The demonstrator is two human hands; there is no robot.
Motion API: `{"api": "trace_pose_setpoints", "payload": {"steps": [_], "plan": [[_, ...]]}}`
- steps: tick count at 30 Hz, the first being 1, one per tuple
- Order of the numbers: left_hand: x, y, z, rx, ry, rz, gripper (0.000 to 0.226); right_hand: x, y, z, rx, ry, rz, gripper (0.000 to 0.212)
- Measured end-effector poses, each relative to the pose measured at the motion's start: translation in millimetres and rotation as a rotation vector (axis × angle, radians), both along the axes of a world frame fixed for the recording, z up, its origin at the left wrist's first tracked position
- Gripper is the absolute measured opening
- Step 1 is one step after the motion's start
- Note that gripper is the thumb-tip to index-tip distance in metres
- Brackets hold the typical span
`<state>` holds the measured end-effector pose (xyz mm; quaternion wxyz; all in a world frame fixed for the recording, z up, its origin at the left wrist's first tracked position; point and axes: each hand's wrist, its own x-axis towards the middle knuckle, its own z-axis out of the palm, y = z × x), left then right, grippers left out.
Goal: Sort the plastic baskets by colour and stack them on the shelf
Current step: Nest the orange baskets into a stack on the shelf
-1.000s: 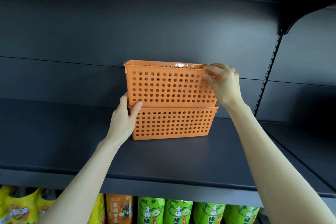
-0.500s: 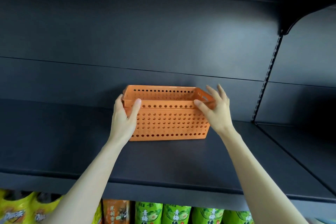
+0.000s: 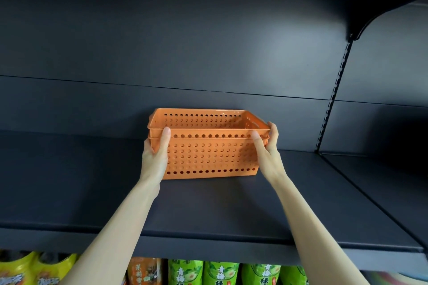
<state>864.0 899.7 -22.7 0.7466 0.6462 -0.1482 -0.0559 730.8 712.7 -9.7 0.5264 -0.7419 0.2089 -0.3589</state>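
Two orange baskets (image 3: 209, 155) sit nested one inside the other on the dark shelf (image 3: 208, 210), the upper basket's rim (image 3: 208, 132) just above the lower one's, with a thin gap between the two rims. The stack stands upright, toward the back of the shelf and close to the rear panel (image 3: 185, 53). Rows of round holes run across its front wall, and the far inner wall shows the same holes.

The left hand (image 3: 155, 157) grips the stack's left front corner: the thumb lies up the front wall, its tip on the upper rim, and the other fingers wrap round the left end, out of sight. The right hand (image 3: 268, 148) holds the right front corner likewise, thumb on the front wall near the rims and fingers curled over the right end at rim height. Both hands are closed on the stack. Both forearms reach up from below the baskets, bare.

Right of the baskets, a slotted upright (image 3: 333, 90) runs down the rear panel, and a curved bracket (image 3: 361, 28) at its top carries the shelf overhead. Below the baskets' shelf, green packets (image 3: 222, 273) with printed fruit stand in a row, an orange packet (image 3: 144, 272) to their left and yellow packets (image 3: 34, 269) farther left.
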Motion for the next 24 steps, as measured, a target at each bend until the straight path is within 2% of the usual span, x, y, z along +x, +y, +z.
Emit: {"api": "trace_pose_setpoints", "payload": {"steps": [5,10,12,16,21,24], "plan": [[-3.3,4.9,2.4,0.014,0.014,-0.017,0.067,-2.6,6.9,2.4,0.025,-0.055,0.003,0.058],[-10.3,19.3,5.8,0.0,0.02,-0.042,0.094,-11.3,16.4,-0.2,0.021,-0.111,-0.005,0.058],[-15.0,24.4,6.6,-0.033,-0.007,-0.048,0.091,-17.5,20.9,-3.0,0.012,-0.137,-0.017,0.055],[-31.9,26.0,15.7,-0.099,-0.112,-0.083,0.066,-40.3,25.0,-0.6,0.017,-0.243,-0.07,0.045],[-76.3,14.5,25.3,-0.206,-0.2,-0.134,0.07,-93.9,23.3,13.2,-0.018,-0.353,-0.138,0.037],[-110.4,2.3,24.9,-0.263,-0.229,-0.171,0.064,-136.1,20.3,17.7,-0.048,-0.384,-0.183,0.042]]}}
